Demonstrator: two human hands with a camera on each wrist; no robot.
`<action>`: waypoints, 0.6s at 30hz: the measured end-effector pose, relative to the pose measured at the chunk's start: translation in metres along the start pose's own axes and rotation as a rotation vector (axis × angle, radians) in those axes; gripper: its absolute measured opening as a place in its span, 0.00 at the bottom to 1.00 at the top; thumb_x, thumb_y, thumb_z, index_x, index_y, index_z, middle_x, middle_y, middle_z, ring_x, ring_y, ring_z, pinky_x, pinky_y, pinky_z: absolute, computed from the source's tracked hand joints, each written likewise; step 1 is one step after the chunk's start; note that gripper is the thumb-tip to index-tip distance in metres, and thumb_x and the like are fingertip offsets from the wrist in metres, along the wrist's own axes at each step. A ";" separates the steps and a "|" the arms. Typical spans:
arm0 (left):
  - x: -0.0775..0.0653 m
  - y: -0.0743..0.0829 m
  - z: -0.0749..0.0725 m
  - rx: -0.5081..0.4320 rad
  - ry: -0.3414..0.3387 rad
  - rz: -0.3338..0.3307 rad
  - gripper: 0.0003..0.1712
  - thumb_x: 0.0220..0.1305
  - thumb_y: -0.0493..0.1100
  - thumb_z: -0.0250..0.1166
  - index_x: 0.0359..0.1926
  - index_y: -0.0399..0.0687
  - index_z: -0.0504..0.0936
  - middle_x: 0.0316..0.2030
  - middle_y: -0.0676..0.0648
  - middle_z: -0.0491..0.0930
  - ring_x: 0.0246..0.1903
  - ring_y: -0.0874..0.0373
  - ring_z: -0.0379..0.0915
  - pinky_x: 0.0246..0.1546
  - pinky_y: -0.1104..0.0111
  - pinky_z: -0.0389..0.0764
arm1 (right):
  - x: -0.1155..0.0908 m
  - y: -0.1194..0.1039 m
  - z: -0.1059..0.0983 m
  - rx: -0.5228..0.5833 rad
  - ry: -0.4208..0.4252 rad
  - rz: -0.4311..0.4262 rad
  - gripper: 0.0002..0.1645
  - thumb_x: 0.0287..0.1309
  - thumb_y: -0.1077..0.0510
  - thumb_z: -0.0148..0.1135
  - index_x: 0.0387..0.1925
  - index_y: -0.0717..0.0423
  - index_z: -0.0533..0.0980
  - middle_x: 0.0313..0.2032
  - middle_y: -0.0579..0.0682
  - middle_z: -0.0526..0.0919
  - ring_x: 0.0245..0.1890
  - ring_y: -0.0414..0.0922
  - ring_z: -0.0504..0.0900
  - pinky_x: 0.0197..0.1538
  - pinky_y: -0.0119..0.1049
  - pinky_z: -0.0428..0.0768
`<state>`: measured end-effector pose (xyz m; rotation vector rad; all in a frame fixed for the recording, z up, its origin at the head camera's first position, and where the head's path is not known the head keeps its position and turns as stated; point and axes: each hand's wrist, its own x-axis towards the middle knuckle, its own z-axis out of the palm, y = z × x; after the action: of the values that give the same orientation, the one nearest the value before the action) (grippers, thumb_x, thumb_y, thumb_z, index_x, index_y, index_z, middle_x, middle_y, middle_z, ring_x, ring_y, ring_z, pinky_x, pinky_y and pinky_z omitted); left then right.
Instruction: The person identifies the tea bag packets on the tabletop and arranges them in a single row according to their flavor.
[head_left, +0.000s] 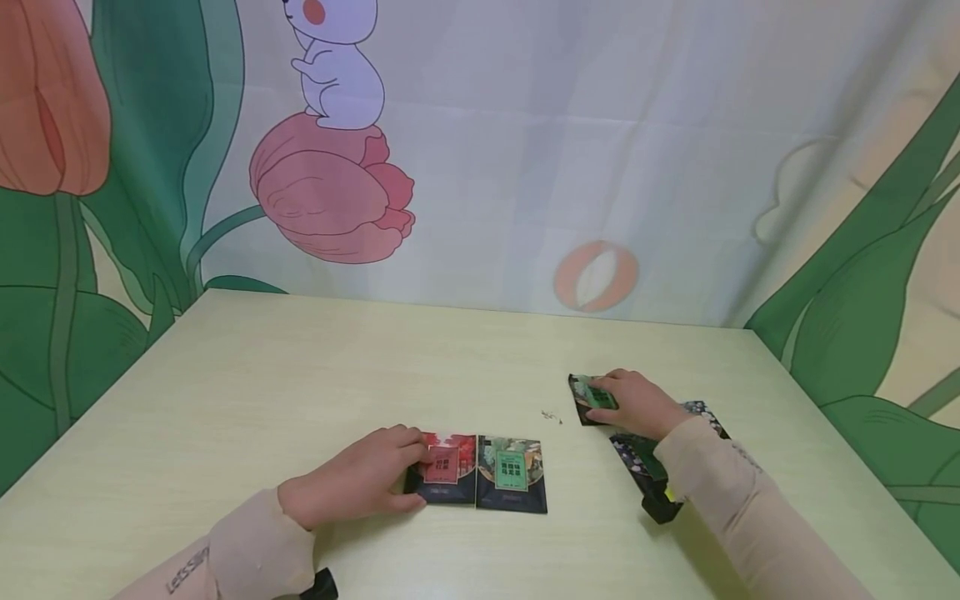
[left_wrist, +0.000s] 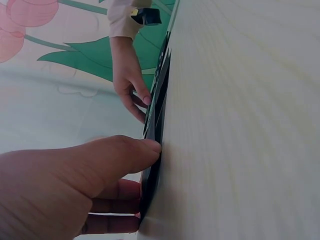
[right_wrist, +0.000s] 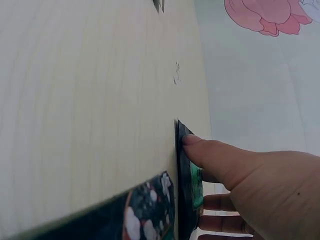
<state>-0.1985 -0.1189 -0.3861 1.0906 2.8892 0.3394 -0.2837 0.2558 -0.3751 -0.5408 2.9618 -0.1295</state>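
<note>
My left hand (head_left: 367, 471) holds the left side of a tea sachet with a red label (head_left: 453, 471), thumb at its near corner and fingers over its top. Edge to edge with it on the right lies a sachet with a green label (head_left: 512, 477). Farther back and right, my right hand (head_left: 637, 406) pinches another green-labelled sachet (head_left: 582, 407) between thumb (right_wrist: 200, 147) and fingers; its right part is covered by the hand. Below the right wrist lies a dark sachet with white flowers (right_wrist: 150, 215), partly hidden by the sleeve in the head view.
Small dark crumbs (head_left: 552, 417) lie on the pale wooden table (head_left: 360, 358) between the sachets. A printed curtain (head_left: 487, 167) with tulips and a white animal hangs along the table's back edge. Each wrist wears a black camera (head_left: 660, 507).
</note>
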 end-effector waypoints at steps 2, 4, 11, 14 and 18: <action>0.000 0.000 0.000 0.000 0.001 -0.001 0.27 0.52 0.55 0.72 0.49 0.44 0.82 0.48 0.50 0.78 0.48 0.57 0.73 0.55 0.62 0.78 | -0.001 -0.002 0.000 -0.002 -0.001 -0.001 0.36 0.61 0.45 0.61 0.65 0.61 0.68 0.60 0.67 0.71 0.60 0.64 0.71 0.60 0.58 0.73; 0.000 0.000 0.001 0.001 0.002 0.001 0.27 0.52 0.55 0.72 0.48 0.44 0.82 0.48 0.50 0.78 0.48 0.57 0.73 0.55 0.62 0.78 | -0.001 -0.005 0.000 -0.001 0.001 -0.004 0.36 0.61 0.45 0.61 0.65 0.61 0.68 0.60 0.66 0.71 0.59 0.63 0.71 0.59 0.57 0.74; 0.000 0.000 0.000 0.007 0.006 0.004 0.27 0.52 0.55 0.72 0.49 0.44 0.82 0.48 0.50 0.78 0.49 0.56 0.73 0.56 0.62 0.78 | -0.005 -0.013 0.001 -0.013 0.005 -0.017 0.36 0.61 0.44 0.61 0.64 0.59 0.69 0.59 0.64 0.72 0.59 0.61 0.73 0.58 0.56 0.75; 0.000 0.000 0.000 0.012 0.004 0.005 0.27 0.52 0.55 0.72 0.49 0.44 0.82 0.49 0.50 0.78 0.50 0.56 0.73 0.56 0.62 0.77 | -0.007 -0.018 0.001 -0.013 0.003 -0.028 0.35 0.61 0.44 0.61 0.64 0.59 0.69 0.59 0.63 0.72 0.58 0.61 0.73 0.57 0.55 0.76; 0.000 0.000 0.000 0.010 0.000 0.002 0.27 0.52 0.55 0.72 0.49 0.44 0.82 0.49 0.50 0.78 0.50 0.56 0.73 0.57 0.61 0.77 | -0.009 -0.024 0.002 -0.017 0.010 -0.043 0.35 0.61 0.44 0.61 0.64 0.59 0.69 0.58 0.62 0.73 0.57 0.60 0.74 0.57 0.54 0.77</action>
<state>-0.1983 -0.1188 -0.3862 1.0958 2.8934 0.3252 -0.2666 0.2369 -0.3739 -0.6085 2.9643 -0.1114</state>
